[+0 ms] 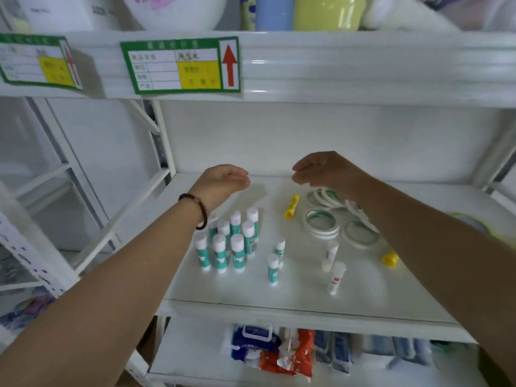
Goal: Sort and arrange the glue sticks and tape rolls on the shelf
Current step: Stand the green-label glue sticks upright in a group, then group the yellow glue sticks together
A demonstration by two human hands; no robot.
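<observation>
2 bare hands hang above the white shelf (307, 297), left hand (223, 182) and right hand (324, 170) both empty with fingers loosely curled, gripping nothing. Left of the tape rolls (321, 223), which lie flat in a loose overlapping pile, the teal glue sticks (236, 241) stand upright in a tight cluster, caps up, and 2 more teal sticks (275, 265) stand apart. Just beside that pile a yellow glue stick (291, 205) lies on its side, long axis running toward the back wall.
</observation>
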